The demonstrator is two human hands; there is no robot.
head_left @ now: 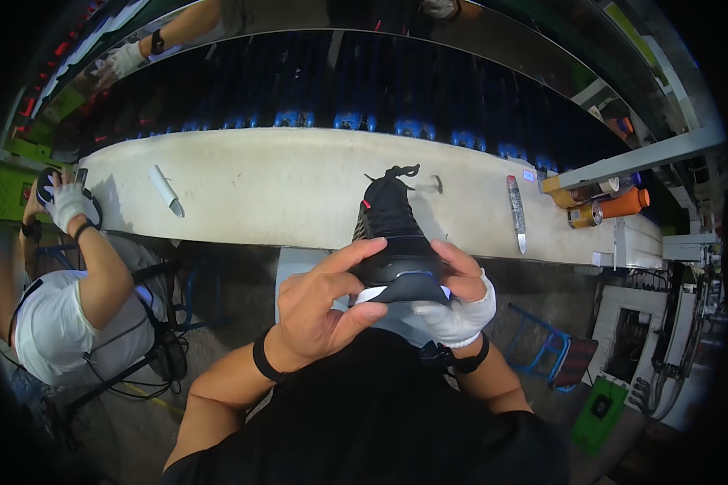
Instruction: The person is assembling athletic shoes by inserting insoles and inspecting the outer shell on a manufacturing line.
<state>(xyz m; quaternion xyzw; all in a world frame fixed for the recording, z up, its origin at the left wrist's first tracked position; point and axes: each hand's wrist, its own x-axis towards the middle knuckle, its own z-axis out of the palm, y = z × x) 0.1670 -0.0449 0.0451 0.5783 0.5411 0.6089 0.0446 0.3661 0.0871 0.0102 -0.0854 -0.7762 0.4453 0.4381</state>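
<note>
A black lace-up shoe (390,217) is held between my two hands over the near edge of the white work surface, its laces toward the far side. The near end of its sole (415,288) shows black with white sides. My bare left hand (319,297) grips the shoe's left side, thumb low against the sole and index finger up on the upper. On the opposite side, my right hand (466,301), in a white glove with bare fingertips, closes on the shoe and sole. Whether the sole sits tight against the upper, I cannot tell.
On the white work surface (275,186) lie a white blade-like tool (165,191) and a knife with a wrapped handle (516,212). Cans (584,215) and an orange bottle (625,204) stand right. A co-worker (81,311) handles a dark shoe at left. A blue-framed stool (548,354) is lower right.
</note>
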